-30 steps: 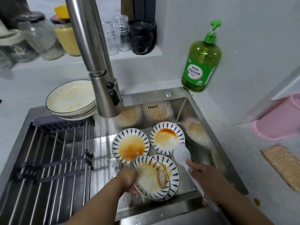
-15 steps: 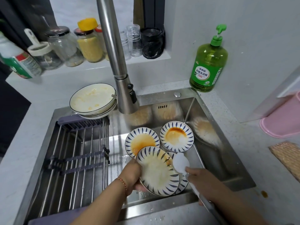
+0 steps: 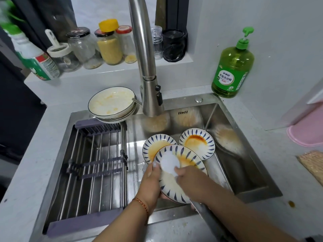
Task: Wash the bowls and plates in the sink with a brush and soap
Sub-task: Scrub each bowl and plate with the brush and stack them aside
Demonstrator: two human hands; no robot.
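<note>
Over sink (image 3: 244, 172), left hand (image 3: 151, 186) grips plate (image 3: 174, 187), brush (image 3: 169, 162) atop.

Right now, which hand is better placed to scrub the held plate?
Right. The right hand grips the brush, whose white head already lies on the blue-striped plate. The left hand holds that plate's rim, tilted over the sink.

Soft, even indoor light fills the scene, with dull glare streaks on the steel sink (image 3: 244, 154) wall and the faucet (image 3: 145, 55). Wide-angle bending curves the desk (image 3: 26, 172) edges, and motion blur smears the green-capped bottle (image 3: 26, 55) at far left. Shadows are faint.
</note>
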